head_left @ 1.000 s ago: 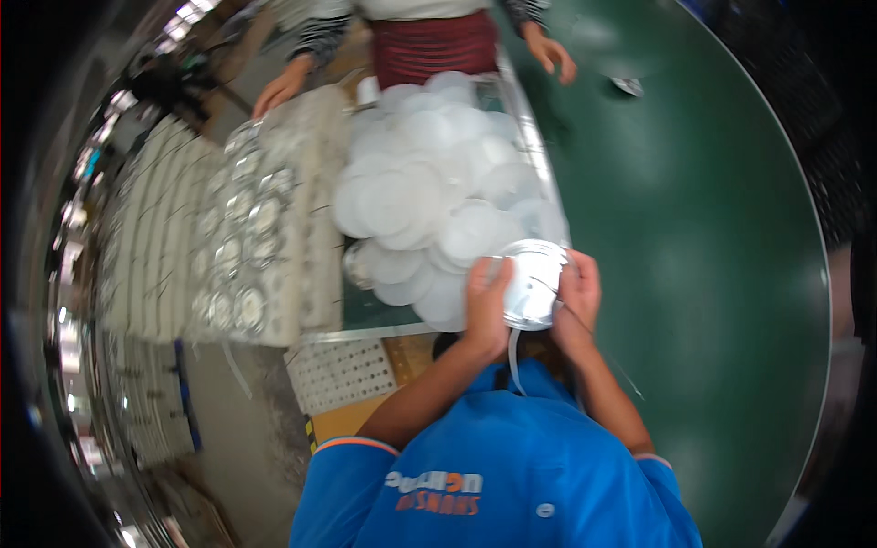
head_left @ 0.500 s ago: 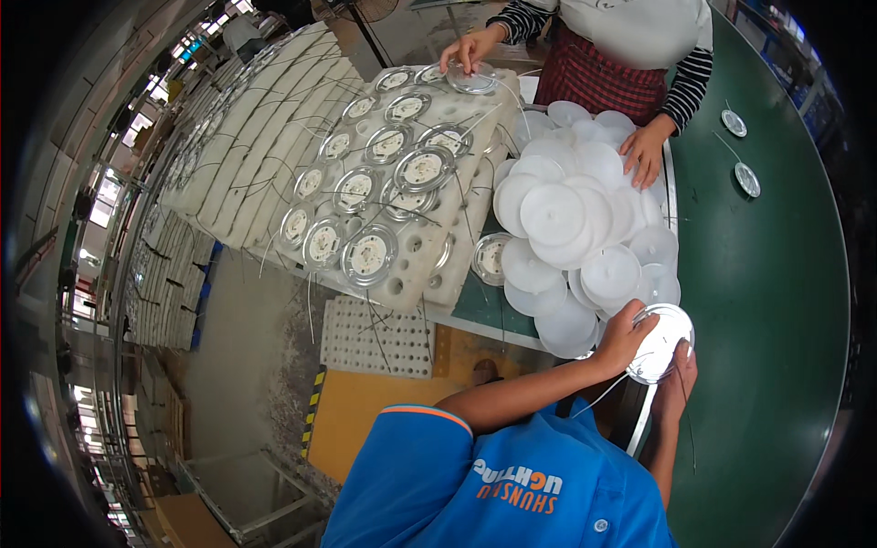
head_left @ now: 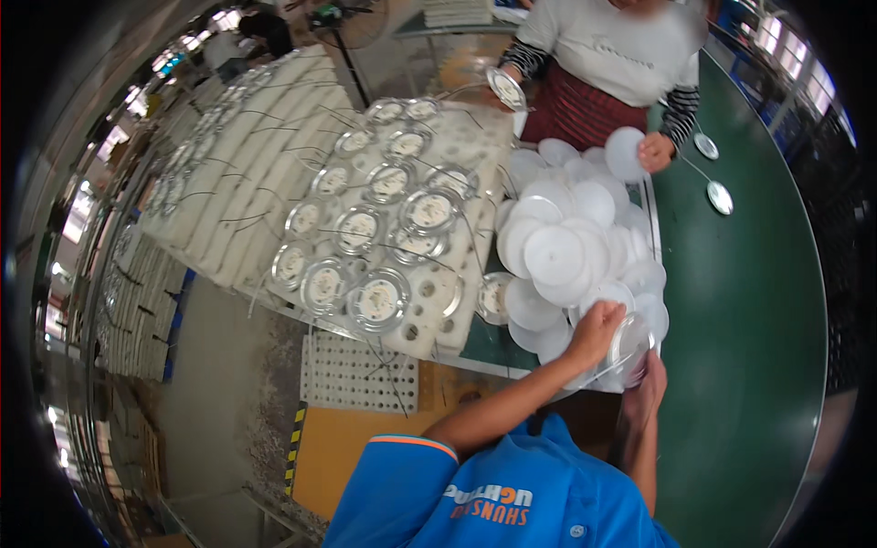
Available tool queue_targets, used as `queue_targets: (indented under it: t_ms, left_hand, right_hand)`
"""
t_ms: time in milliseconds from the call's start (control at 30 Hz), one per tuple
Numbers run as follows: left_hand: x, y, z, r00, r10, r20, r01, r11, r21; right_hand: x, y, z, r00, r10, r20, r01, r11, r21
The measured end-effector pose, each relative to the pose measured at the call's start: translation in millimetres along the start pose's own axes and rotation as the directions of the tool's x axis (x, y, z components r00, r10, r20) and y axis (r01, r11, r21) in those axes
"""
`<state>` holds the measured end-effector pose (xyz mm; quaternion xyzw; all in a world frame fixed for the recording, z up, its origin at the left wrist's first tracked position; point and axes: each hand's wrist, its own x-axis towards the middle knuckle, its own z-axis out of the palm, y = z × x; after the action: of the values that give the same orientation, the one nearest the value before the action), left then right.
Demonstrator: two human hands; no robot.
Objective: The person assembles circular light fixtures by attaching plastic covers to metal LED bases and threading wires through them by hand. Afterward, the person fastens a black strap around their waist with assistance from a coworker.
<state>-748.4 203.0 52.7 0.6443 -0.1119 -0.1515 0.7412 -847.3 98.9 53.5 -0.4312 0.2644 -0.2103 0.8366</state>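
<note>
I see my left hand (head_left: 596,331) and right hand (head_left: 645,388) gripping a round lamp disc (head_left: 630,342) at lower right, face tilted rightward, beside white covers (head_left: 557,251).

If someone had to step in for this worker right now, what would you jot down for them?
Left hand: on the rim of a round metal-rimmed lamp disc, gripping it.
Right hand: under the same disc, steadying it.
White round covers: heaped on the bench just beyond the hands.
Foam tray: to the left, holding rows of round metal lamp bodies.
Green belt: on the right, two small discs far along it.
A co-worker's hand opposite holds a white cover.
Done: one disc in hand. Left: the heap and the tray.
</note>
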Motion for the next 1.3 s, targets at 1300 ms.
queue_targets:
  t_ms: [1300]
  left_hand:
    - [-88,30,-161,0.916,0.370,0.158,-0.368,0.612,0.700]
  right_hand:
    - [7,104,135,0.316,-0.030,0.948,0.905,-0.292,-0.311]
